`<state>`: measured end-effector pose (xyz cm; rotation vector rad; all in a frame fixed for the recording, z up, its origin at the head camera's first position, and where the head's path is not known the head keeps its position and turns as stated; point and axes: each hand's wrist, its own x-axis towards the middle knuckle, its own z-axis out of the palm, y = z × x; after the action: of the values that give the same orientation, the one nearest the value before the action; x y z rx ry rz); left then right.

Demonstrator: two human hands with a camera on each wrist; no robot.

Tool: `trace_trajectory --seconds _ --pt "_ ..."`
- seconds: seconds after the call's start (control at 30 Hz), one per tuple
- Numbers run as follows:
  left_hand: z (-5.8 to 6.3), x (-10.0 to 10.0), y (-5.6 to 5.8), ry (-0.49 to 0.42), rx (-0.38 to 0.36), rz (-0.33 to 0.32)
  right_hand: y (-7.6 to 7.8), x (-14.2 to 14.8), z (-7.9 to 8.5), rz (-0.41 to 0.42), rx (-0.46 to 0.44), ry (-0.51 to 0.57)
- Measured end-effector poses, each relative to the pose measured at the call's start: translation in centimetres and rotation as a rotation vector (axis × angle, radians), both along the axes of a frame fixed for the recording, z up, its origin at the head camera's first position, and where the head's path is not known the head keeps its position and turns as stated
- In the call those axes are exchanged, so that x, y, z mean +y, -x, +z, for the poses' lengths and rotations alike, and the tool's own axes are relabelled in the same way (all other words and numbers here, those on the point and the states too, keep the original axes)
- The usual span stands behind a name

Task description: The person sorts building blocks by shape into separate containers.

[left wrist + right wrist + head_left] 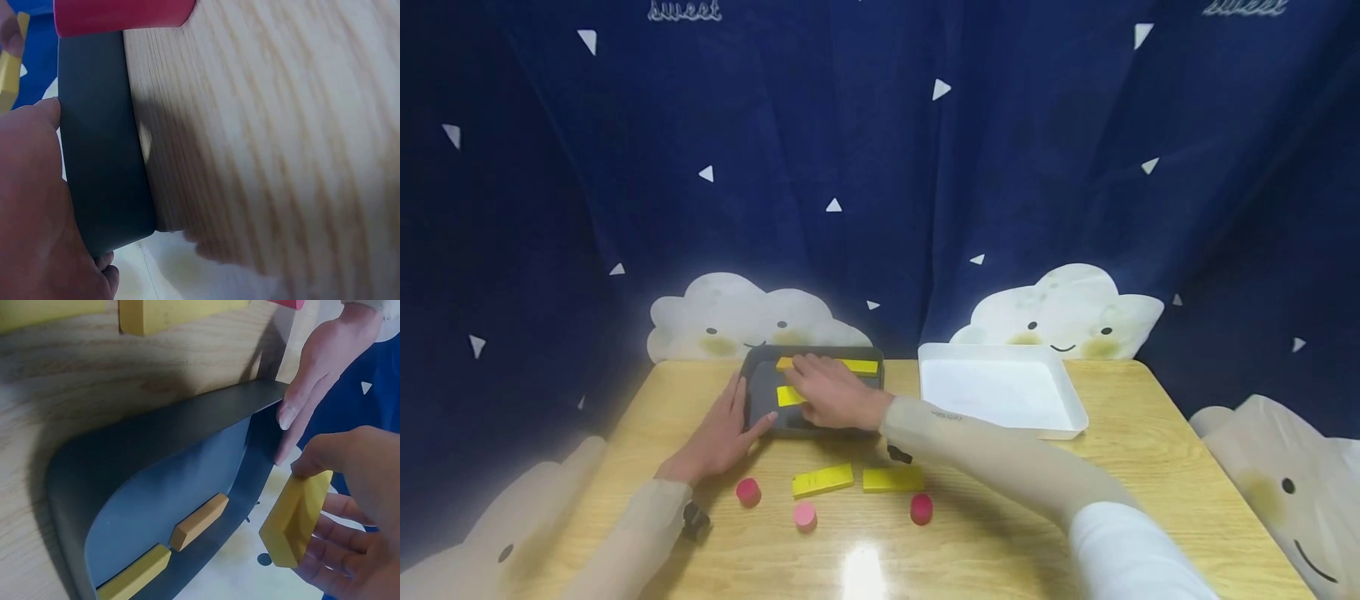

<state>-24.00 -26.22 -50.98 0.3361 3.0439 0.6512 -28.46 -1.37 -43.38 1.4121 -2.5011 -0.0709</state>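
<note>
Head: curtain point(887, 150) reads "sweet"; right hand point(835, 393) grips yellow block point(789, 396)

head cam: up high over the near side, faces forward and down, farthest and widest; curtain point(880, 125) fills top, table point(1135, 425) across bottom, dark tray point(760, 400) left of center. left wrist cam: very near, along tray wall at left of frame, wood filling right. right wrist cam: near, view tilted, looks into tray at center. all three share tray and left hand point(717, 437); right hand point(835, 392) upper left in left-wrist frame, lower right in right-wrist.
</note>
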Motion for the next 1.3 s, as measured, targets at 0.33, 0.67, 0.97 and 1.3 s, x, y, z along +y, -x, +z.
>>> trace_trajectory --seconds 0.33,0.67,0.97,1.3 --pt "-0.2 -0.2 0.1 0.01 -0.009 0.012 1.4 -1.5 -0.8 -0.06 -0.079 -0.022" --pt "-0.1 -0.2 0.1 0.011 -0.019 0.016 2.3 -2.2 -1.5 -0.078 -0.09 -0.048" --pt "0.1 -0.1 0.1 0.0 -0.014 0.014 4.1 -3.6 -2.2 -0.137 -0.121 -0.073" --pt "-0.1 -0.3 0.2 0.003 -0.02 0.013 5.8 -4.9 -3.1 -0.217 -0.187 -0.087"
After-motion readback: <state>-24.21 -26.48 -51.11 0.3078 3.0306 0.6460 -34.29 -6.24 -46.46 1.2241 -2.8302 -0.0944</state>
